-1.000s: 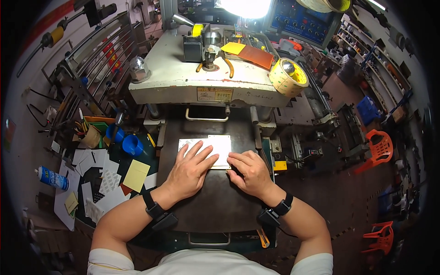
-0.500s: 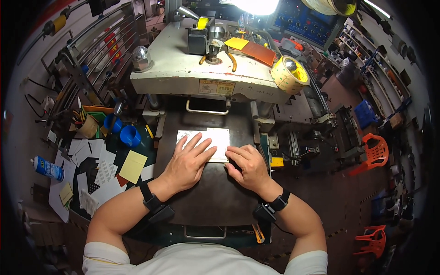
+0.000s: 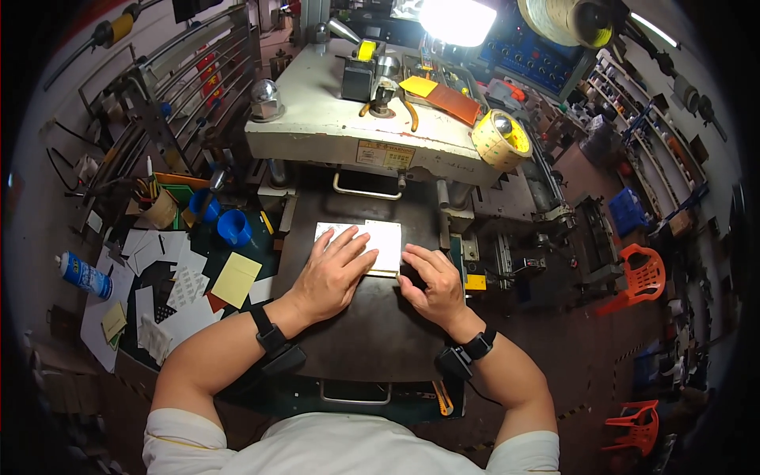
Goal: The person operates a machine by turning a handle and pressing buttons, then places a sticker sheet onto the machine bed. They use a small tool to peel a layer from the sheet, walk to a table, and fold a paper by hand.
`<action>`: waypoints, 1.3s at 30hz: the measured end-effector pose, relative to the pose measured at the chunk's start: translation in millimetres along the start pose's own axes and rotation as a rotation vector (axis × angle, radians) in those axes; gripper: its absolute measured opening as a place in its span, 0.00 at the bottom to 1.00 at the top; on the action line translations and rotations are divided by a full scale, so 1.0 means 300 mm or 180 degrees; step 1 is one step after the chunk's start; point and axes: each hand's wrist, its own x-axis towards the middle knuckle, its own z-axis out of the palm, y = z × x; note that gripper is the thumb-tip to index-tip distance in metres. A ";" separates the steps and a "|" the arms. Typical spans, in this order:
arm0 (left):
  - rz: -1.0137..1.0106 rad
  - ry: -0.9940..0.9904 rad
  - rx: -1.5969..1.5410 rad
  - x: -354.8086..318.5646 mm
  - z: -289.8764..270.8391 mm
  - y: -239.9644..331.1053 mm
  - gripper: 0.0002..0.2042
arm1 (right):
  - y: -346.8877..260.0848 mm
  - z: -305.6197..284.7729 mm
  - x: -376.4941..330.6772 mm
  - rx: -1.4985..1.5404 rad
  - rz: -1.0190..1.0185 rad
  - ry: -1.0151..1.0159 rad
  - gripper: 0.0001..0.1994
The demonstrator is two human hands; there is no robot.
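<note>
Cups (image 3: 233, 229), papers (image 3: 190, 318) left of white sheet (image 3: 386, 247); left fingers (image 3: 353, 248) partly cover it.

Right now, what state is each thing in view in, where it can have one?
White sheets, flat on the dark plate
Left hand, fingers spread over the sheets
Right hand, thumb and fingers parted beside the sheets
Work lamp, lit
Orange-handled pliers, handles apart
Blue cups, open-topped
Pen holder, filled
Utility knife, blade position unclear
</note>
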 end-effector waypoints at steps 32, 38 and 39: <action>0.0052 0.1135 -0.0944 -0.441 -0.022 0.405 0.04 | -0.506 0.135 -0.386 0.0040 -0.0343 -0.0755 0.09; -0.0083 0.1210 -0.0921 -0.388 -0.020 0.376 0.04 | -0.469 0.156 -0.339 0.0172 -0.0226 -0.0691 0.07; -0.0100 0.1208 -0.0910 -0.373 -0.011 0.359 0.04 | -0.454 0.161 -0.320 0.0129 -0.0209 -0.0721 0.07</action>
